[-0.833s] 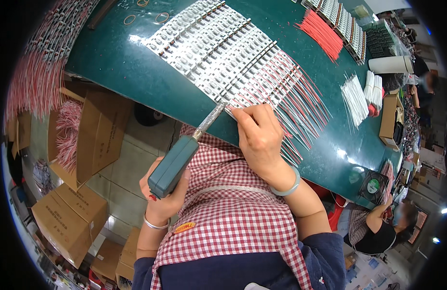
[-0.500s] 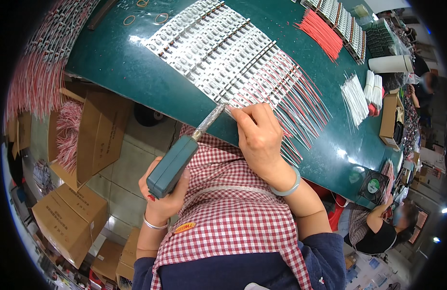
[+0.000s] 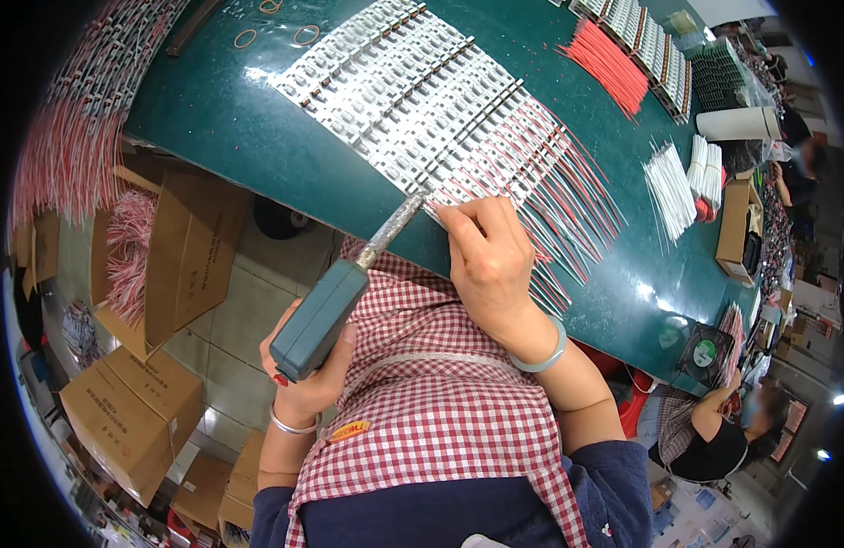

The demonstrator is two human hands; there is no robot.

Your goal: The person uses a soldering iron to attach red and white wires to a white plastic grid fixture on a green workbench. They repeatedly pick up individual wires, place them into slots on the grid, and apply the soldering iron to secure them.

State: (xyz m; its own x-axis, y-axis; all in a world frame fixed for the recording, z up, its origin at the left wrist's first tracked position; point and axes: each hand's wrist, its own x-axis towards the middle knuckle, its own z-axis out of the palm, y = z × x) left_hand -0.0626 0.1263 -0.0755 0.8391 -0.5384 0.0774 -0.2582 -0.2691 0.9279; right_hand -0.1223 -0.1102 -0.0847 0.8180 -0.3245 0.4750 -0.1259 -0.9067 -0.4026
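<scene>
At far left, my view's dark rim crops a heap of wired strips, its red and white leads hanging down. Nearer the middle, the green tool hides most of the fingers around it, and the detail at its tip is too small for me to make out.

An open cardboard box with red and white wires in it stands left of the table, a closed carton below it. On the green tabletop I have the sheet of white strips at upper middle, thin leads fanning from its right end. Further right lie red wires, white wires and a small black fan, with a co-worker beyond it.

The left hand is wrapped around the tool, whose barrel slants up and right to the sheet's near corner. The right hand bends over beside that corner, back upward, thumb and forefinger close together; I cannot tell whether they grasp a lead.
</scene>
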